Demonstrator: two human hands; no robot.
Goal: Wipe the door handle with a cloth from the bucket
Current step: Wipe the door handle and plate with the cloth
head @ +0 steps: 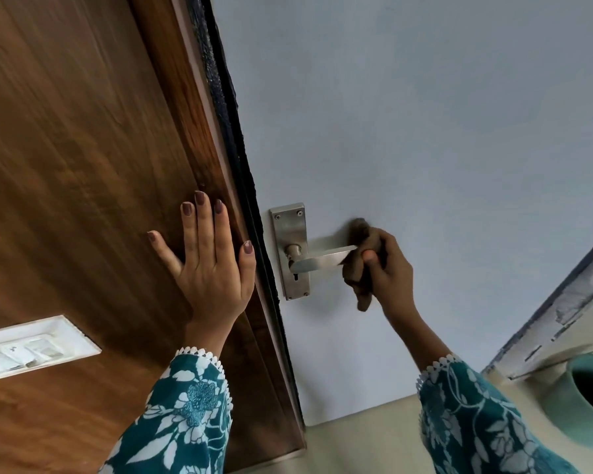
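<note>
Our right hand (389, 265) clamps the brown cloth (358, 258) around the free end of the door handle (322, 257); our left hand (208, 265) lies flat and empty on the wooden panel (83, 165). Pressing down may turn the lever, and the cloth may slip off its tip.

The pale beige floor (350, 443) spans the bottom; a teal round plastic bucket (569, 405) stands on it at four o'clock

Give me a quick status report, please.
Left hand flat on wood panel. Right hand shut on cloth, at lever's end. Nothing blocking.
</note>
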